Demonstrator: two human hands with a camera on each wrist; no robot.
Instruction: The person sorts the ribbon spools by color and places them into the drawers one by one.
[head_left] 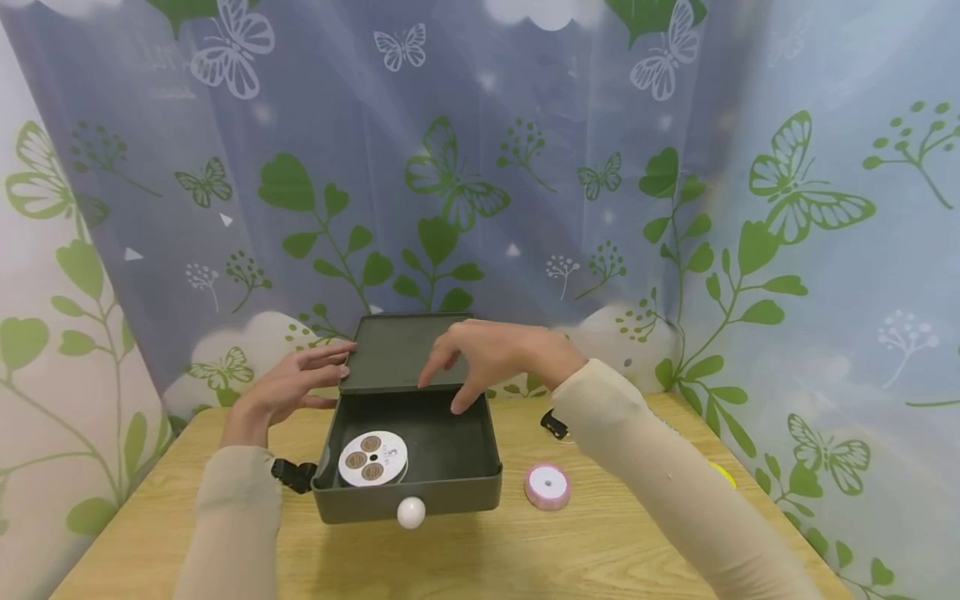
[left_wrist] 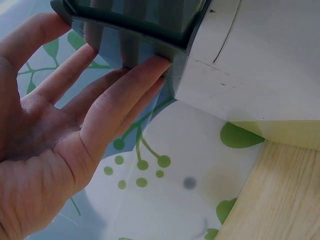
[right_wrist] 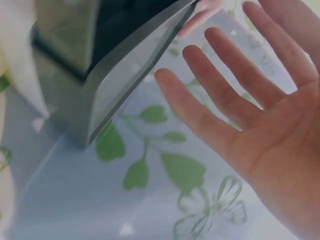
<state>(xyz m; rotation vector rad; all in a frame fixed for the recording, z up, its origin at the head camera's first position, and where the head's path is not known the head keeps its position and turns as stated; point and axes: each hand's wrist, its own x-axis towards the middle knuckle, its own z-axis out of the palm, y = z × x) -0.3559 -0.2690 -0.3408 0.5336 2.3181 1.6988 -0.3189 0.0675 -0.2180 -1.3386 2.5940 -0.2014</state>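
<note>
A dark green-grey box (head_left: 405, 502) with a round white knob (head_left: 411, 512) on its front stands on the table. Its front compartment is uncovered and holds a white spool (head_left: 372, 458) with brown circles on its face. Behind that compartment is the box's flat dark panel (head_left: 393, 350). My left hand (head_left: 296, 382) touches the panel's left edge with extended fingertips; the left wrist view shows them against the dark side wall (left_wrist: 145, 42). My right hand (head_left: 483, 358) is over the box's right side, thumb and fingers apart, holding nothing. In the right wrist view its fingers (right_wrist: 220, 90) are spread.
A pink-edged white spool (head_left: 547, 486) lies on the wooden table (head_left: 585, 542) right of the box. Small black objects lie at the box's left (head_left: 294, 475) and behind the pink spool (head_left: 555, 425). A yellow item (head_left: 722, 475) shows partly behind the right sleeve. Patterned curtains hang behind.
</note>
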